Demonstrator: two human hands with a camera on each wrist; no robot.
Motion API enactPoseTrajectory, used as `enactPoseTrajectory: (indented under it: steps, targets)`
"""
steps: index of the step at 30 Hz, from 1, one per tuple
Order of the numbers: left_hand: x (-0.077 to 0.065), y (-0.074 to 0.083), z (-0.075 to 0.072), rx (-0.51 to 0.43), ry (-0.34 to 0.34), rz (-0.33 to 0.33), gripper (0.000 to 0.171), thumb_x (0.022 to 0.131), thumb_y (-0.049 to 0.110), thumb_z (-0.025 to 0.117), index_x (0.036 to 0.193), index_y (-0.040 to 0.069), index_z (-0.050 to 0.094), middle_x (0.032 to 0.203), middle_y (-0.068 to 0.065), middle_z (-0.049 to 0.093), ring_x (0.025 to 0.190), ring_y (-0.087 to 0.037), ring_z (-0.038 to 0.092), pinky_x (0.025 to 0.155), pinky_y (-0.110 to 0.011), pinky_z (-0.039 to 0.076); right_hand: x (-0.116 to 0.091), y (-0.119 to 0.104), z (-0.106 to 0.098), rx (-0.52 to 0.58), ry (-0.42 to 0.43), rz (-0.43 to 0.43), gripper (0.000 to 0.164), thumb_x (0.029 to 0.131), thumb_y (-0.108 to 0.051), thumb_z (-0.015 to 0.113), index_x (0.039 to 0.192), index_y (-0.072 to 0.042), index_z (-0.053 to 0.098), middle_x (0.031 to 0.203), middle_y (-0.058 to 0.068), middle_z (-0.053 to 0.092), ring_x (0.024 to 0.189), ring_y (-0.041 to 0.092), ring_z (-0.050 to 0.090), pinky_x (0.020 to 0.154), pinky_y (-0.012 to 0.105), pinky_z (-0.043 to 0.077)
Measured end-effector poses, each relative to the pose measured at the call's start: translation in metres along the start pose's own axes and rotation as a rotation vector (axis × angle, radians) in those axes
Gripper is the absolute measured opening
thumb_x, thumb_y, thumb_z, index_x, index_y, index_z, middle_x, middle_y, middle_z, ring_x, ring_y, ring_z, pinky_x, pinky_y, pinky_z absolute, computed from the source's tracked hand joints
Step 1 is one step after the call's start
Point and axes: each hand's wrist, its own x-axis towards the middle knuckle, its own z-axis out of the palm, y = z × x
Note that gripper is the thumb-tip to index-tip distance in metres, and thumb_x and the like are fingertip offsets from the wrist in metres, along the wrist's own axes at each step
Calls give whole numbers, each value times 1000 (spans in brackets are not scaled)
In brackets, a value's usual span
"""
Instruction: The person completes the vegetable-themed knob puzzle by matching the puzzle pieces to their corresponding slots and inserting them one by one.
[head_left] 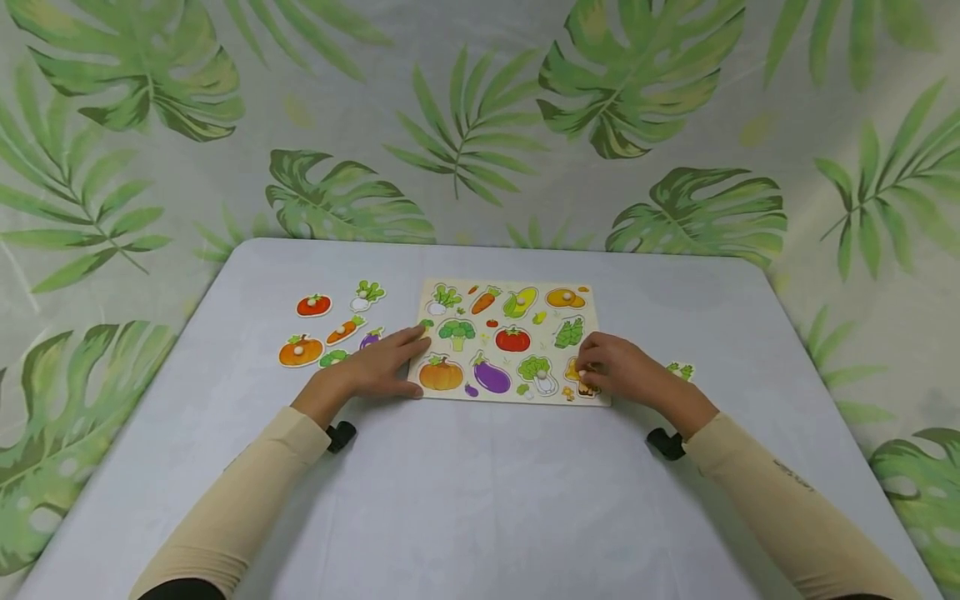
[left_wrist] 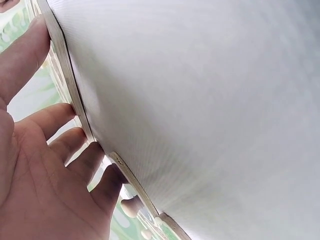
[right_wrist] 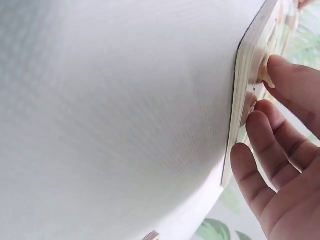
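Note:
A wooden vegetable puzzle board [head_left: 543, 337] lies flat on the table. My left hand [head_left: 386, 364] rests at its left edge, thumb near the lower corner, fingers spread and touching the side. At the lower right corner my right hand [head_left: 622, 367] pinches a mushroom piece [head_left: 572, 369] over its printed spot; the fingers partly hide it. In the right wrist view the thumb [right_wrist: 295, 85] presses near a small knob, and the other fingers curl beside the board's edge. Corn [head_left: 521, 302], potato [head_left: 562, 297], asparagus [head_left: 569, 332] and cabbage [head_left: 538, 375] pieces lie on the board.
Left of the board lie loose pieces: tomato [head_left: 313, 306], radish [head_left: 367, 295], carrot [head_left: 345, 330], pumpkin [head_left: 301, 351], a green one [head_left: 333, 358] and a partly hidden eggplant [head_left: 371, 337]. Another green piece [head_left: 681, 370] shows behind the right wrist. A leaf-patterned cloth [head_left: 480, 208] hangs behind the table.

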Motion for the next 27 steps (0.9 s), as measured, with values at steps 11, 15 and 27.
enactPoseTrajectory:
  steps: [11,15,27]
  targets:
    - [0,1,0,3,-1,-12,85,89,41,71,158,16,27,169,-7,11,156,-34,15,124,-53,24,-16,12,-9,53,60,12,22,92,-16,70,111,-7,73,113,11,69,109,31,62,96,52,51]
    - [0,1,0,-1,-3,-12,85,89,41,72,158,16,27,169,-7,11,156,-33,15,124,-53,24,-28,26,-20,64,113,84,21,94,-12,66,114,-5,72,118,14,67,115,35,60,98,56,50]
    - [1,-2,2,3,6,-8,86,89,42,72,158,16,28,169,-7,12,155,-33,16,124,-53,25,-66,65,-38,12,298,128,20,90,3,65,107,-5,73,112,14,69,103,35,64,81,54,55]
